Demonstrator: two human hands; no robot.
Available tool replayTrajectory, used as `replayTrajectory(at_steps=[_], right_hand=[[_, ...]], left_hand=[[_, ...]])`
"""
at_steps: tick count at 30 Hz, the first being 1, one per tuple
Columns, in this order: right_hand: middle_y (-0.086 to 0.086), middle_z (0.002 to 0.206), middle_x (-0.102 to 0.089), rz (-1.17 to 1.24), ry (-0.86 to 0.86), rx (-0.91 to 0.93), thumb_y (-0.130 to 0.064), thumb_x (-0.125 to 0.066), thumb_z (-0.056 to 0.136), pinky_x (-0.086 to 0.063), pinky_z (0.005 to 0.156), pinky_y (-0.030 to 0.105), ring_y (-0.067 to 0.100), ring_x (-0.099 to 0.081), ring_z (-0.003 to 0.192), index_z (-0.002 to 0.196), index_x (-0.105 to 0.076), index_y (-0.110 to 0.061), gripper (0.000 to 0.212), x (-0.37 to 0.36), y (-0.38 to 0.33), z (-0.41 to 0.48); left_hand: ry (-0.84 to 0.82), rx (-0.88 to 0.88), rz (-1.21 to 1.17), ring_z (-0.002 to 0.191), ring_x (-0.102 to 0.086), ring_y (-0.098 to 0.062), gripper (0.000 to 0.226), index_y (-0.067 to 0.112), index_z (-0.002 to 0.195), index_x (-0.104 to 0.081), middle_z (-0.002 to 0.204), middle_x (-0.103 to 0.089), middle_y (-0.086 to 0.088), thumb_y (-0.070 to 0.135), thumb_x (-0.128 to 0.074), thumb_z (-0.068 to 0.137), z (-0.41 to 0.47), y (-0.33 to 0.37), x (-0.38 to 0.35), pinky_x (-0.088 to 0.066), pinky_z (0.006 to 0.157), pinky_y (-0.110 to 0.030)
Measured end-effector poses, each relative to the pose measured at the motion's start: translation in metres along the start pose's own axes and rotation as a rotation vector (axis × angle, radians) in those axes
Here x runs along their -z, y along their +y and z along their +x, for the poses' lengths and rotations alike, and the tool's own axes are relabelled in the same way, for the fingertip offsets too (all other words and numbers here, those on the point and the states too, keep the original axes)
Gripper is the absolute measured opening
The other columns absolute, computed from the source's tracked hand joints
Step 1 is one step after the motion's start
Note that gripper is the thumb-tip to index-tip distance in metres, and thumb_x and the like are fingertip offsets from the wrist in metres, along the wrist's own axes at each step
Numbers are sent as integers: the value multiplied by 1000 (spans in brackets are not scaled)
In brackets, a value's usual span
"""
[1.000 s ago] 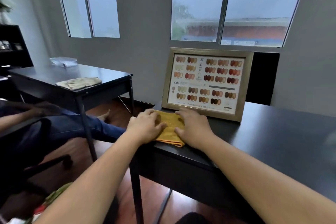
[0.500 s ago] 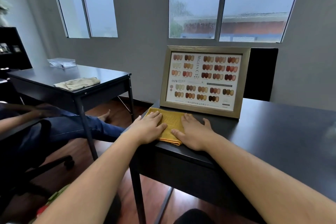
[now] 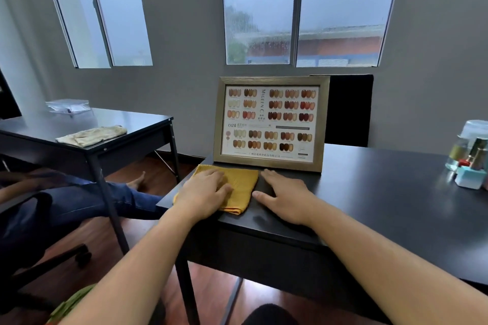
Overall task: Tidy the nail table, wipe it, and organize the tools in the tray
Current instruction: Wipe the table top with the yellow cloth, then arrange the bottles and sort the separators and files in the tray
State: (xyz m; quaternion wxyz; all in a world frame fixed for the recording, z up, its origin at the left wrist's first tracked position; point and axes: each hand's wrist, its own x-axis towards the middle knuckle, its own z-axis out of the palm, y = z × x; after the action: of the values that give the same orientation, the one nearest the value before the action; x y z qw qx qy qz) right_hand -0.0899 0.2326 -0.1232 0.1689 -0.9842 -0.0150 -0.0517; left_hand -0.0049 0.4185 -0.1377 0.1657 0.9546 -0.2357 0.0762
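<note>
- Grey-walled room, rain-streaked window point(image 3: 258, 8); black table point(image 3: 383, 192) in front.
- Yellow cloth point(image 3: 243, 187) lies folded flat at the table's near left corner, just in front of an upright framed chart point(image 3: 272, 124).
- Left hand point(image 3: 204, 192) lies flat on the cloth, fingers straight, pressing down.
- Right hand point(image 3: 284, 198) lies flat on bare tabletop just right of the cloth, fingers spread, holding nothing.
- Bottles point(image 3: 470, 150) are clustered at the table's right edge.
- Second table point(image 3: 126, 119), to the left, carries a beige rag point(image 3: 92, 134) and a clear box point(image 3: 68, 106).

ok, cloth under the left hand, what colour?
Mustard yellow cloth, clearest in the head view.
</note>
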Motion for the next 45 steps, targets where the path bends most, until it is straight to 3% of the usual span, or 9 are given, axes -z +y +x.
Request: replayTrajectory(at_steps=[3,14,18,26,32,36,39,41,45], right_hand=[[-1,150,-38,92,124,-47,-50,-45,93,-29,112,35,21,-37,136,144,-33,-23,59,17,25,-29],[-1,141,-51,36,408,-354,-31,-58,90,-30,109,26,16,-44,131,133,-52,-16,45,105,154,-143],[6,123,-65,-32,581,-481,-25,-61,88,-35,85,17,20,-58,108,121,-63,-14,35,171,199,-169],[10,126,-63,-77,758,-666,-28,-59,90,-41,89,28,27,-58,111,124,-61,-13,37,268,297,-179],[7,136,-55,-85,545,-726,-38,-63,86,-40,99,31,23,-52,122,130,-54,-13,52,290,370,-171],[4,125,-61,-83,306,-766,-46,-70,78,-44,95,29,19,-57,110,124,-59,-16,57,293,399,-169],[-1,107,-59,-36,320,-744,-37,-76,76,-50,74,25,16,-58,91,120,-62,-19,50,286,414,-167],[-2,101,-55,-13,359,-722,-31,-77,76,-48,61,19,13,-58,82,117,-62,-20,45,283,419,-166],[1,102,-56,39,388,-711,-25,-78,75,-56,62,22,18,-63,86,114,-63,-19,42,280,422,-167]], left_hand=[[59,-83,-74,135,-33,-19,52,21,140,-38,148,-37,1,44,-42,93,-3,46,1,-30,109,-37],[-17,-489,-117,133,-35,-21,55,22,142,-33,149,-34,2,45,-43,93,16,248,-30,-36,105,-41],[-5,-580,-171,131,-37,-20,54,23,140,-36,146,-37,3,45,-45,91,41,324,-30,-38,100,-40],[2,-685,-203,129,-41,-25,57,18,138,-38,143,-42,-4,44,-50,88,117,449,-37,-39,103,-43],[-98,-635,-436,129,-41,-25,79,11,141,-31,143,-42,-9,48,-64,80,181,518,-57,-35,106,-38],[-255,-598,-676,114,-52,-22,87,18,136,-36,130,-52,-4,50,-77,66,208,546,-73,-45,93,-33],[-228,-588,-757,98,-54,-17,85,22,127,-42,112,-55,3,50,-82,57,217,559,-83,-50,75,-26],[-167,-586,-765,91,-53,-14,82,22,121,-45,101,-53,7,50,-83,54,219,562,-87,-44,60,-17],[-148,-585,-782,93,-55,-15,81,20,121,-46,104,-54,5,48,-84,55,219,563,-90,-44,59,-17]])
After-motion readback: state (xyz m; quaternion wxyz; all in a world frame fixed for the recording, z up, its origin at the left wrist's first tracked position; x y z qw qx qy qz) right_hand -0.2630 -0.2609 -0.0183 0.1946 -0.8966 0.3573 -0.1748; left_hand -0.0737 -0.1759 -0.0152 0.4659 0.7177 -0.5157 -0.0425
